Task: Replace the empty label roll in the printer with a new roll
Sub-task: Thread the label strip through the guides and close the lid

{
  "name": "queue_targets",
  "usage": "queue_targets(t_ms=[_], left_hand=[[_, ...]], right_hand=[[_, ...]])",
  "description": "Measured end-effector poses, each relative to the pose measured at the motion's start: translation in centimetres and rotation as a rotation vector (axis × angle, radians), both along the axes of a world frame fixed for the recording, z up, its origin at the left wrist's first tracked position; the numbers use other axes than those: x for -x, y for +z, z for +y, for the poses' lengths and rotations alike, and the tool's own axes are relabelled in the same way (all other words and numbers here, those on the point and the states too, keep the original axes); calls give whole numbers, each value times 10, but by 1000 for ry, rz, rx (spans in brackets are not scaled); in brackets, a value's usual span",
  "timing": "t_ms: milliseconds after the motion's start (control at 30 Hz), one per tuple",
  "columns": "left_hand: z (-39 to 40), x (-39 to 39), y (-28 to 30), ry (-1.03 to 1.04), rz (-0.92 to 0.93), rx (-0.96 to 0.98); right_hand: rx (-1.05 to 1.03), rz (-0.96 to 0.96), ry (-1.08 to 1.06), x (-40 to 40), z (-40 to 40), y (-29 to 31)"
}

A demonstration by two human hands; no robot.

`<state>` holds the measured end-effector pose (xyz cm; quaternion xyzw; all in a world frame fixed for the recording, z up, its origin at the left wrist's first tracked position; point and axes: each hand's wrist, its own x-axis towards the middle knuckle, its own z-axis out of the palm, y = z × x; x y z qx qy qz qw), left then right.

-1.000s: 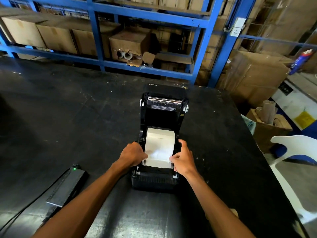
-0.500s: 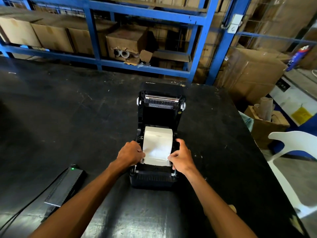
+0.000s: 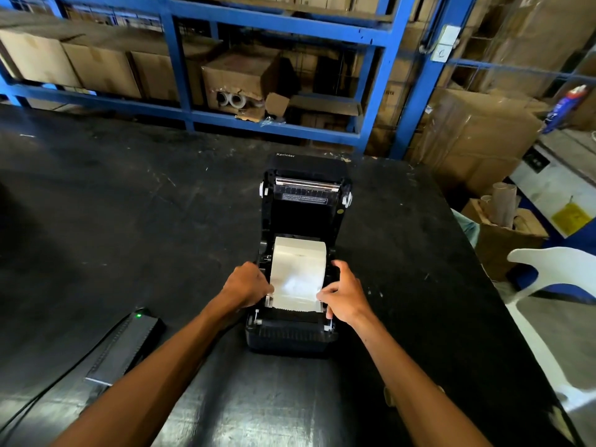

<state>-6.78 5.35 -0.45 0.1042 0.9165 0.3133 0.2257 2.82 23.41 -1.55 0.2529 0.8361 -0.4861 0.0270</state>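
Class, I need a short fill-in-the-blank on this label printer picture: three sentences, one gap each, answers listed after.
1. The printer's lid stands ____.
2. The label roll in the printer is ____ in colour.
3. The left hand and right hand hold the paper's two ____.

Missing words: open; white; edges

Black table (image 3: 161, 221): open printer (image 3: 303, 214), probably power adapter (image 3: 125, 346).
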Motion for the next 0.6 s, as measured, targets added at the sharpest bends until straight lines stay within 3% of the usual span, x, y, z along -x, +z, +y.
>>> queue_targets(t_ms=[167,400,600], left_hand=[[1,-3,1,-19,69,58],[-4,2,-4,-40,-3,-10],[-3,4,-5,-30,-7,-14]], right_hand=[[-9,-4,14,0,-1,-2],[-42,-12,87,0,7,-1],[25,22,11,-2,4,0]])
